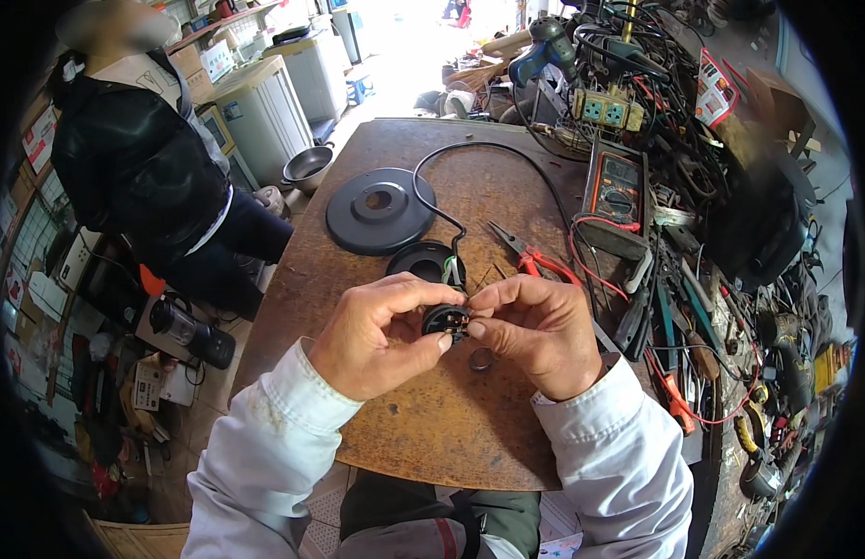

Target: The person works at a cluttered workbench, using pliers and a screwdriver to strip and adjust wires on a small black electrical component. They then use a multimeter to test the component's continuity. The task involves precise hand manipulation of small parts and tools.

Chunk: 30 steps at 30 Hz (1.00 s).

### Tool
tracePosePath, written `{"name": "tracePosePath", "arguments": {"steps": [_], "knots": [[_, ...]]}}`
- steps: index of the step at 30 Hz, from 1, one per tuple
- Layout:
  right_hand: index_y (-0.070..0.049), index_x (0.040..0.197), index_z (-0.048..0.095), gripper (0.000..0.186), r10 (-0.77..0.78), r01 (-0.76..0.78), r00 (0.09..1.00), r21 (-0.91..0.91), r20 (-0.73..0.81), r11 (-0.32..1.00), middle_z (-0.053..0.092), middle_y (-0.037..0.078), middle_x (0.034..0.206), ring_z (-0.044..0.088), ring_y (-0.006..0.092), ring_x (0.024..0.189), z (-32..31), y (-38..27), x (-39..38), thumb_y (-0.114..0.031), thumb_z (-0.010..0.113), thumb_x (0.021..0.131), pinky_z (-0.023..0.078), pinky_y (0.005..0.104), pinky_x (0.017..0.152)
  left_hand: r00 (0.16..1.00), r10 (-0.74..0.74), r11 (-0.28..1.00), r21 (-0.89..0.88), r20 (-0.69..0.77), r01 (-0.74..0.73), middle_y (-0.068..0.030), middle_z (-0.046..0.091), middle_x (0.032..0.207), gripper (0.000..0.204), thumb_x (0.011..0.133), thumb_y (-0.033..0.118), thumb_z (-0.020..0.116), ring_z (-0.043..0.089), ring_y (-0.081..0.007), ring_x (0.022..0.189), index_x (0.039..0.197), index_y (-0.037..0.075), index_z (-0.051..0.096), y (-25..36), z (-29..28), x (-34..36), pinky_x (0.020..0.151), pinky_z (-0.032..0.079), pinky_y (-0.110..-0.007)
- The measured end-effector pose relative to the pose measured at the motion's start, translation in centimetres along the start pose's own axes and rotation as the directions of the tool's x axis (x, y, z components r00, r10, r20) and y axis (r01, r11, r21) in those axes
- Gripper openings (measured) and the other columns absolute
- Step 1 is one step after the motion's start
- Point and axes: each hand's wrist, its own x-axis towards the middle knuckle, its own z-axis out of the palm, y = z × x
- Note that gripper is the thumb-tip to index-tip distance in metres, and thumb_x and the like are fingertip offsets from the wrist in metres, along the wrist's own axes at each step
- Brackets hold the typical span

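My left hand (377,334) and my right hand (535,331) meet over a rusty brown table (432,429), both pinching a small round black part (446,320) with metal contacts. A black cable (470,154) with bared coloured wires runs from the part up across the table. Just beyond my fingers lies a black ring-shaped cover (423,261). A large dark grey metal disc (379,211) rests farther back. A small metal ring (481,359) lies under my right hand.
Red-handled pliers (535,259) lie right of the cable. A multimeter (617,191) with red leads sits at the right, amid a heap of tools and wires. A person in dark clothes (144,177) stands at the left by white appliances.
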Motion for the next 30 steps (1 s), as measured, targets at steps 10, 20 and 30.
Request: {"name": "tracePosePath", "arguments": {"steps": [10, 20, 30], "knots": [[0.001, 0.103, 0.066, 0.019, 0.140, -0.148, 0.989, 0.192, 0.054, 0.970, 0.070, 0.007, 0.088, 0.068, 0.0147, 0.074, -0.6, -0.3, 0.3, 0.008, 0.074, 0.087, 0.053, 0.0258, 0.062, 0.987, -0.154, 0.977, -0.141, 0.049, 0.159, -0.0061, 0.064, 0.108, 0.038, 0.085, -0.002, 0.070, 0.064, -0.0109, 0.097, 0.123, -0.003, 0.066, 0.8, -0.1, -0.2, 0.084, 0.054, -0.026], [0.002, 0.103, 0.062, 0.023, 0.174, -0.170, 0.985, 0.143, -0.014, 0.975, 0.068, 0.006, 0.086, 0.067, 0.0153, 0.073, -0.2, -0.6, 0.3, 0.010, 0.071, 0.083, 0.052, 0.0272, 0.061, 0.987, -0.149, 0.987, -0.046, 0.059, 0.152, -0.0052, 0.064, 0.104, 0.038, 0.085, -0.001, 0.070, 0.064, -0.0104, 0.094, 0.123, -0.002, 0.068, 1.1, -0.1, -0.1, 0.081, 0.054, -0.025], [0.005, 0.105, 0.063, 0.023, 0.210, -0.211, 0.978, 0.107, 0.016, 0.972, 0.068, 0.010, 0.095, 0.069, 0.0190, 0.078, -0.8, -0.4, 0.4, 0.009, 0.071, 0.083, 0.059, 0.0321, 0.066, 0.989, -0.129, 0.991, 0.027, 0.076, 0.128, -0.0038, 0.063, 0.099, 0.036, 0.085, -0.001, 0.070, 0.063, -0.0087, 0.088, 0.120, -0.001, 0.068, 1.0, 0.1, 0.0, 0.074, 0.052, -0.023]]}}
